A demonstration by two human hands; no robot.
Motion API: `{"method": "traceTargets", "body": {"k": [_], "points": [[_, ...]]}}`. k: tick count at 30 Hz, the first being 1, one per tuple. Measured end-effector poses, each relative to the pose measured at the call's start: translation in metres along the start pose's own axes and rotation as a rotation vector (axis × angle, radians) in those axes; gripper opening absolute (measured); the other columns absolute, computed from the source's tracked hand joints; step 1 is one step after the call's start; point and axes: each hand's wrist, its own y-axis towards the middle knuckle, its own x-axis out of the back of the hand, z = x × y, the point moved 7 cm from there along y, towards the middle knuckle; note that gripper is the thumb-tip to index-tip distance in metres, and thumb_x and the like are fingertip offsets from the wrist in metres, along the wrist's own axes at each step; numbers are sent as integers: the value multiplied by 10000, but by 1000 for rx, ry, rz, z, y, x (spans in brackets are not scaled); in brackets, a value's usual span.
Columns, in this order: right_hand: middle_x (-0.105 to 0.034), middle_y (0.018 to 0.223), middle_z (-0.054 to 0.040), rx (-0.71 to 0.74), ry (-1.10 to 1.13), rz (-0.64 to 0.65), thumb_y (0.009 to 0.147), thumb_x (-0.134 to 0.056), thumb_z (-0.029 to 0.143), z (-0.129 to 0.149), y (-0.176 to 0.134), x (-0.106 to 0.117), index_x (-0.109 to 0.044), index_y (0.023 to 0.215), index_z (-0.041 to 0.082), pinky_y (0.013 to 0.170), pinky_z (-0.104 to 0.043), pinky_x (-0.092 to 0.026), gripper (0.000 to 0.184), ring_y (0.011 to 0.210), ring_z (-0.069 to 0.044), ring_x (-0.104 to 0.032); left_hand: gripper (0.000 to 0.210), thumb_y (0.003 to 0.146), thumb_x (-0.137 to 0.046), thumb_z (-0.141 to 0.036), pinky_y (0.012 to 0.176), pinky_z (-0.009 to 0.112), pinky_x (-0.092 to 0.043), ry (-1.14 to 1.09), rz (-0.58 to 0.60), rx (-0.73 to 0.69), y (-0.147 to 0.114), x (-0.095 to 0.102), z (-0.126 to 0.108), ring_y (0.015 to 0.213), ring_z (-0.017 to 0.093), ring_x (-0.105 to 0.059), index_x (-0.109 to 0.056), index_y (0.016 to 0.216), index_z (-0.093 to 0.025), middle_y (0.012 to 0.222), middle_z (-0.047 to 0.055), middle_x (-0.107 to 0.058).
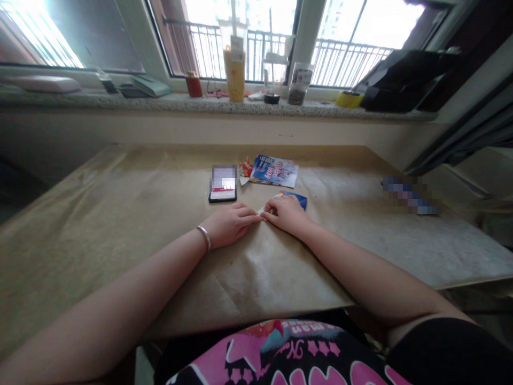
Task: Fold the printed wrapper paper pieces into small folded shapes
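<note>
While the right hand (286, 212) pinches paper (298, 199) well inside the table edge (312, 309), whether the outstretched left hand (230, 222) grips is unclear.

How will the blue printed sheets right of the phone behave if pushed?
The blue printed sheets lie flat and look thin, so probably light and bendy. Their edges don't line up, so they may fan apart. Pushed left, they'd likely nudge the red-and-white paper piece beside them.

blue paper (298, 199), tan tablecloth (152, 198), silver bracelet (206, 235)
</note>
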Motion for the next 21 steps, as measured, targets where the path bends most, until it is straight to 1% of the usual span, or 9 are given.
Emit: {"method": "traceTargets", "body": {"k": [3,7,21], "points": [[-697,812,-27,0,5,0,818,-580,409,0,1,0,-673,798,220,768,-332,-314,211,812,-197,-579,379,851,-456,-115,820,314,-479,39,42,-13,1,-2,-2,911,184,-528,-561,1210,-176,1058,86,-627],[-698,807,-28,-1,18,-7,810,-589,407,0,1,-1,-672,795,219,770,-331,-316,206,810,-196,-578,405,819,-487,-109,833,328,-470,63,81,-10,2,-1,-3,918,197,-516,-554,1212,-177,1074,77,-617],[-698,836,-36,1,22,3,816,-583,393,-2,0,-1,-668,803,211,762,-322,-313,201,817,-192,-576,354,779,-491,-63,803,311,-480,70,102,-19,2,6,-3,902,190,-553,-608,1097,-166,1038,74,-642]]}}
